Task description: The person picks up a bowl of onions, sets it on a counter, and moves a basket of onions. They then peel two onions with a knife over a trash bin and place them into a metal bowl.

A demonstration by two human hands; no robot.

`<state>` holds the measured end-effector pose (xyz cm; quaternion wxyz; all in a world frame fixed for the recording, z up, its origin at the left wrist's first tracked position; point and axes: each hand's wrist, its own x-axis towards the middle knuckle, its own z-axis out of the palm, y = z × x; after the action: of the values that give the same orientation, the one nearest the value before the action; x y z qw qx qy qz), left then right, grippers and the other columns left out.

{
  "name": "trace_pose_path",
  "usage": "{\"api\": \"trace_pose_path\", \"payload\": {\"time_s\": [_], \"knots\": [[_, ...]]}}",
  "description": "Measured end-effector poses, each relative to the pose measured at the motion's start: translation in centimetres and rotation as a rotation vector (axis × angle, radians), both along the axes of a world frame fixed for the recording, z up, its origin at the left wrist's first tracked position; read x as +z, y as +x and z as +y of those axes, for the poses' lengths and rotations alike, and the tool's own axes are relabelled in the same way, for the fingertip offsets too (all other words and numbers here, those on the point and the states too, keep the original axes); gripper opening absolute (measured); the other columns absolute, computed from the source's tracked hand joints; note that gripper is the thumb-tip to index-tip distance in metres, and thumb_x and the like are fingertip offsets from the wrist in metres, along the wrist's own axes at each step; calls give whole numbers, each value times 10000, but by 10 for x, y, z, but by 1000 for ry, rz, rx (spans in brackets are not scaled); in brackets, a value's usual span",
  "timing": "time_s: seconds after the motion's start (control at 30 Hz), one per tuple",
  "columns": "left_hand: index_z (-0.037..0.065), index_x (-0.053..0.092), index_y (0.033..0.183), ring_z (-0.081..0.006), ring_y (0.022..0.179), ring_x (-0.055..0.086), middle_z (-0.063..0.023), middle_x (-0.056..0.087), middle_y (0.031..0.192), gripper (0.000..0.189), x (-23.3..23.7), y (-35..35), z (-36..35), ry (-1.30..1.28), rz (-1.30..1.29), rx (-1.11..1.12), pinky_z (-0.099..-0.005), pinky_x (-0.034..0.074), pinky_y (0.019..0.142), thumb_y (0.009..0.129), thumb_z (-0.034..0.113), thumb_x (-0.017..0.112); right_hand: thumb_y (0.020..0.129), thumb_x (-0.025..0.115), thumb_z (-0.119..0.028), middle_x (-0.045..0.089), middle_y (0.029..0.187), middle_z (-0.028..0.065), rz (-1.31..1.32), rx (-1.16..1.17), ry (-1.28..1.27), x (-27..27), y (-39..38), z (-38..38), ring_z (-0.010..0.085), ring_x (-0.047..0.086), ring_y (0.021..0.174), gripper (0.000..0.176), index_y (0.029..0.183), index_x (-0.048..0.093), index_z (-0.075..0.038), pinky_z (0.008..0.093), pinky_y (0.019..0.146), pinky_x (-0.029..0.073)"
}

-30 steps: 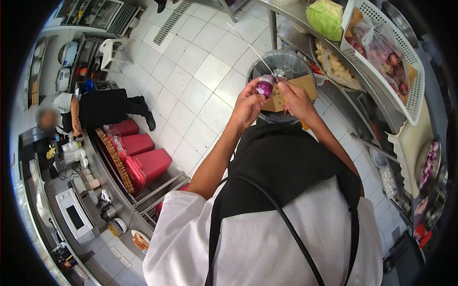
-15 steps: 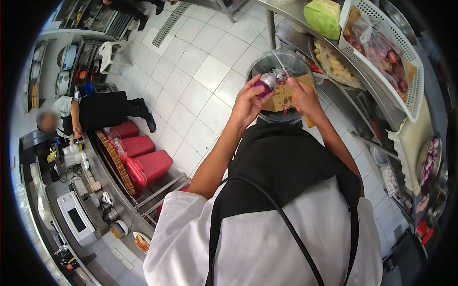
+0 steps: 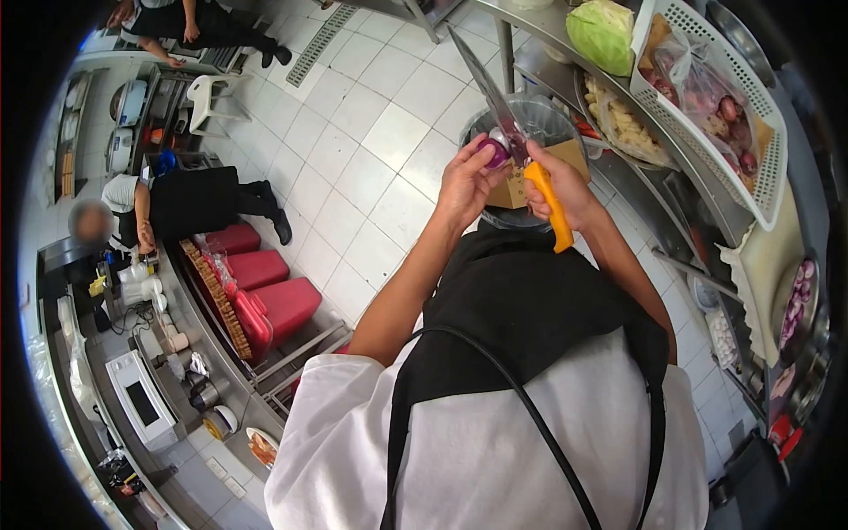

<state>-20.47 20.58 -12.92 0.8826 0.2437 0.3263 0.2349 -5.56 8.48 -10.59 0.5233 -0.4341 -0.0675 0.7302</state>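
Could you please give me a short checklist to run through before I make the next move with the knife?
1. Right hand gripping the knife by its yellow handle: ok.
2. Blade tip pointing away from the apron: ok.
3. Left hand holding the purple onion: ok.
4. Left fingertips clear of the cutting edge: cannot tell; blade and onion overlap in this view.
5. Onion above the lined bin, seen from overhead: ok.
6. Other people out of the blade's reach: ok, both stand well away.
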Motion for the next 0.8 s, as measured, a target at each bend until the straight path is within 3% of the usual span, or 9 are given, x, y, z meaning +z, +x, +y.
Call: {"api": "trace_pose_path", "payload": {"time_s": [0.23, 0.33, 0.53, 0.63, 0.8], "knots": [[-12, 479, 1291, -203, 1000, 646, -99, 633, 1103, 412, -14, 2, -2, 19, 49, -2, -442, 516, 1006, 919, 47, 647, 997, 490, -518, 482, 584, 7, -330, -77, -3, 6, -13, 1, 86, 433, 410, 415, 934, 532, -110, 249, 379, 360], [-4, 485, 1293, -218, 1013, 640, -97, 627, 1094, 413, -10, -2, -6, -14, -43, 65, -438, 506, 1022, 910, 28, 636, 990, 504, -525, 481, 591, 5, -356, -190, -71, 4, -8, -1, 84, 427, 413, 422, 957, 530, -105, 247, 382, 357], [-7, 473, 1308, -230, 1075, 601, -115, 589, 1138, 426, -6, -6, 1, -209, -185, 20, -444, 483, 1056, 911, 30, 623, 989, 507, -528, 477, 594, 2, -320, -176, -54, 13, -5, -4, 80, 417, 416, 431, 998, 546, -98, 242, 389, 354], [-30, 451, 1352, -340, 1243, 528, -214, 555, 1265, 466, -9, -5, 1, -66, -75, 45, -460, 445, 1105, 924, 63, 610, 990, 509, -525, 476, 598, 4, -355, -124, 5, 13, -6, -3, 81, 417, 419, 429, 999, 547, -97, 240, 394, 353], [-19, 453, 1360, -347, 1210, 572, -200, 587, 1254, 469, -2, -15, 10, -58, -40, -51, -446, 456, 1097, 931, 73, 618, 991, 511, -521, 476, 603, 12, -362, -177, -30, 12, -2, -2, 87, 415, 419, 434, 997, 538, -88, 240, 395, 351]]}}
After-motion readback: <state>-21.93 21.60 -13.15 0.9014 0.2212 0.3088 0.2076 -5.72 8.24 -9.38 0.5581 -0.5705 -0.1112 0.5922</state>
